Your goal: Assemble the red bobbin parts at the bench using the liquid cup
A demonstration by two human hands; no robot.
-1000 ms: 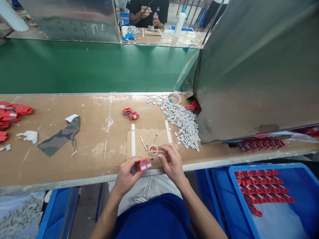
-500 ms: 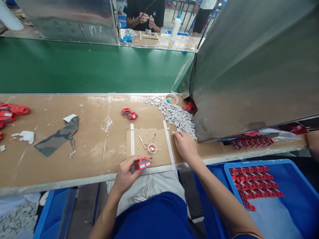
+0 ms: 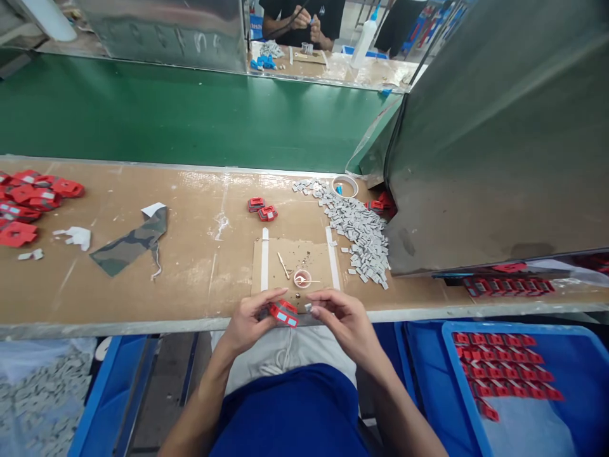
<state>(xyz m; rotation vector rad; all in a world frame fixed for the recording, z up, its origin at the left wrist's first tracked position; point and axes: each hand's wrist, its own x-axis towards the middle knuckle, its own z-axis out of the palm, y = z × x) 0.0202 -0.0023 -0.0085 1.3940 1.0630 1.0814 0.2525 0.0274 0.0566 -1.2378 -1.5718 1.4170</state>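
Red piece (image 3: 284,313): grasped in my left grip (image 3: 247,322), at the table's (image 3: 195,266) near edge; clock directions run from it.
Small chip (image 3: 308,308): pinched in my right grip (image 3: 349,320) at 3 o'clock, apart from the red piece.
Metal panel (image 3: 499,139): 2 o'clock, blocking my view of the table behind it.
Chip pile (image 3: 364,238): 2 o'clock, beside the panel, a tape ring (image 3: 356,189) at its far end.
Cloth (image 3: 130,246): 10 o'clock, a red heap (image 3: 33,195) beyond.
Cup (image 3: 295,278): 1 o'clock, reddish inside, a stick (image 3: 314,281) across it.
Blue tray (image 3: 578,381): between 3 and 4 o'clock, holding rows of red blocks (image 3: 514,341) and a white sheet (image 3: 528,422).
Clear plastic (image 3: 38,352): between 8 and 9 o'clock, gray bits (image 3: 42,400) showing through.
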